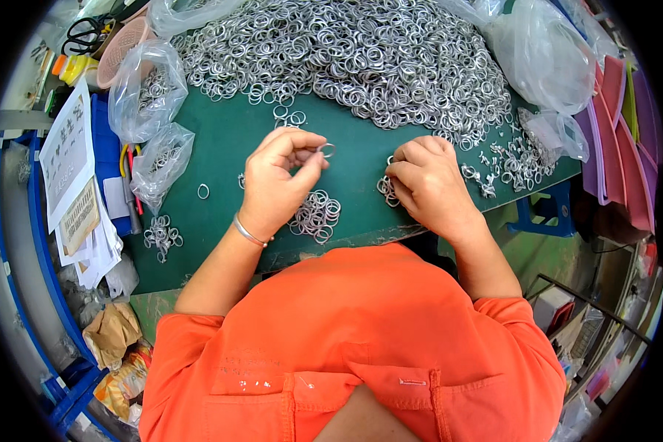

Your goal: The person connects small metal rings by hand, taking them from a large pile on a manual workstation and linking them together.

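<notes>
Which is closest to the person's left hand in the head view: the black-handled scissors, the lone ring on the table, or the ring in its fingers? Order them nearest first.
From the left hand:
1. Held ring: at its fingertips.
2. Lone ring: to its left, on the green tabletop.
3. Black-handled scissors: far upper left.

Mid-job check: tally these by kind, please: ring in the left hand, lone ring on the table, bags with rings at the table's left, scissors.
Silver round metal ring in left hand: 1
Lone silver metal ring on green table: 1
Clear plastic bags with rings: 2
Black-handled scissors: 1
Total: 5
</notes>
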Demonstrator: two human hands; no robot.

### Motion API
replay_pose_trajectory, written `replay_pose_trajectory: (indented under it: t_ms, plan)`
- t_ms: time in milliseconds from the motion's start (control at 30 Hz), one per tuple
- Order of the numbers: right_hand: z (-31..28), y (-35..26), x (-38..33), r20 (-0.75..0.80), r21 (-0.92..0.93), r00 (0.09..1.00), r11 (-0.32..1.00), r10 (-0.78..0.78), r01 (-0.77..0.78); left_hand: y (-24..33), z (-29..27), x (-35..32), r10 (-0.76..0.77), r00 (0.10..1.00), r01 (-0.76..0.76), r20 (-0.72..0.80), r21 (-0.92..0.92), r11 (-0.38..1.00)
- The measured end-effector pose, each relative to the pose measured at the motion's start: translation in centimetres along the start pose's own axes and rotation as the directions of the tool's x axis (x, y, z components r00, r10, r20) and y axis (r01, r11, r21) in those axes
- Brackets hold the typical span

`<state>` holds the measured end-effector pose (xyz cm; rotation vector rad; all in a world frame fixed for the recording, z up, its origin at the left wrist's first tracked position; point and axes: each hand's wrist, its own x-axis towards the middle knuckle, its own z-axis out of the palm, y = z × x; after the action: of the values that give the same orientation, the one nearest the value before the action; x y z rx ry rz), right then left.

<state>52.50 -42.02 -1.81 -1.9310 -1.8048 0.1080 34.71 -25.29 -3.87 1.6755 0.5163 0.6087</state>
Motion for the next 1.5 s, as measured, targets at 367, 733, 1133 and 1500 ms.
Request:
replay_pose_trajectory:
  t_ms: [367, 733, 1133, 1500]
  plan:
    - [0.7, -3.0, 3.4, -0.131, 0.584, 0.976, 0.809, 0.171, -0.064, 1.1, 1.1, -0.9, 0.112, 0.991, -0.096, 0.067, -0.213, 0.972]
    - [1.3, -2.8, 2.8, -0.363, 0.449, 0.927, 0.889, 0.094, 0.085, -1.0, -1.4, 2.0, 0.304, 0.947, -0.276, 0.105, 0.752, 0.599]
    - [1.3, -2.6, 2.6, -0.377, 0.435, 0.925, 0.891, 0.050, 0.129, -2.1, -2.0, 2.0, 0.327, 0.944, -0.276, 0.053, 0.671, 0.688]
    - [1.8, -3.0, 2.7, -0.406, 0.369, 0.914, 0.918, 0.018, 0.146, 1.8, 0.7, -0.6, 0.127, 0.984, -0.115, 0.127, -0.103, 0.988]
